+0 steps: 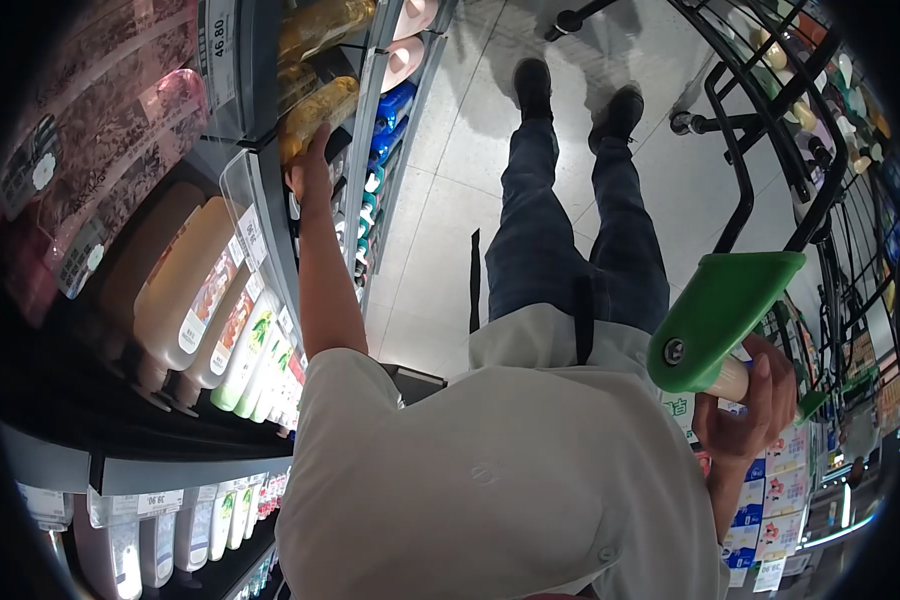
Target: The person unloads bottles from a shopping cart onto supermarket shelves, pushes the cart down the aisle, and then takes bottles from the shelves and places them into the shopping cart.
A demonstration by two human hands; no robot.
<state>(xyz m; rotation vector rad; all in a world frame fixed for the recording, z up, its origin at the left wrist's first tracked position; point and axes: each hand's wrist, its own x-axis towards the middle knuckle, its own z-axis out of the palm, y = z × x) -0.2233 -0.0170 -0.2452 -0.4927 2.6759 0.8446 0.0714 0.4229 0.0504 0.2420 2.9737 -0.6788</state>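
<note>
- The left hand [312, 172] was between ten and eleven o'clock, partly open, its fingers bent against the near end of an amber bottle [320, 112]; whether it had closed round the bottle I could not tell, as the thumb's hold was unclear.
- The amber bottle sat at eleven o'clock, lying slantwise in view within the shelf [280, 225], near a second yellow bottle [320, 28] toward the top edge.
- Blue bottles [388, 125] stood just beyond a shelf edge, on the one-o'clock side of the left hand.
- The right hand [755, 400], toward four o'clock, was curled round the pale handle bar [732, 380] of a black cart [735, 222], its fingers wrapped over the bar just beside a green end piece [720, 320].
- The cart's frame rose from that end piece toward two o'clock.
- Brown bottles [185, 285] stood at nine o'clock, with white bottles [255, 350] beside them and another row of bottles [160, 540] at eight o'clock.
- Printed boxes [775, 490] were stacked at four o'clock, below the right hand in view.
- The person's dark shoes [532, 90] were between twelve and one o'clock on the tiled floor [430, 250].
</note>
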